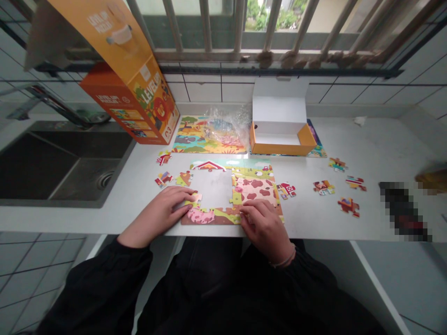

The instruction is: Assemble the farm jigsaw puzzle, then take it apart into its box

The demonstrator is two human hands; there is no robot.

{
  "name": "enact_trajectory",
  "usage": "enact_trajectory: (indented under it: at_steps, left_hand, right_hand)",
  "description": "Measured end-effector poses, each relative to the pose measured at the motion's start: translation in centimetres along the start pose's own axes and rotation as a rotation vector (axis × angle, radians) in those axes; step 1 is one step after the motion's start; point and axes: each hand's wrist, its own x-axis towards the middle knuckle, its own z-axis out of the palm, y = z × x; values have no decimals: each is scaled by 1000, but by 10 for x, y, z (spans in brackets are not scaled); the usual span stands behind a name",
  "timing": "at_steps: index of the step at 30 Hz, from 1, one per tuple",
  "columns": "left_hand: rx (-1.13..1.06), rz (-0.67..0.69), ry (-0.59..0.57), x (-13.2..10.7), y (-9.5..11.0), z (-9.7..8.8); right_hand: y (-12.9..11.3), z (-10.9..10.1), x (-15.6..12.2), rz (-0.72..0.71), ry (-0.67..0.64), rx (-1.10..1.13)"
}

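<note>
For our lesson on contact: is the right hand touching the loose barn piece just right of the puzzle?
Apart. The head view shows a strip of puzzle between the right hand and the barn piece.

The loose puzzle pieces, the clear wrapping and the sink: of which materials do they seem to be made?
Loose puzzle pieces: probably cardboard with a printed face; they look flat and stiff, with interlocking knobs.
Clear wrapping: most likely thin, glossy plastic; it is crumpled, see-through and catches highlights.
Sink: dark, with a soft sheen; perhaps coated metal or composite, the look leaves it open.
</note>
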Motion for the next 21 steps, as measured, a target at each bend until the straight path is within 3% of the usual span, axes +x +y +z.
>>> enact_trajectory:
  at_steps: [21]
  left_hand:
    - [-29, 15, -31, 3, 0, 3]
  right_hand:
    - [1, 1, 0, 1, -6, -9]
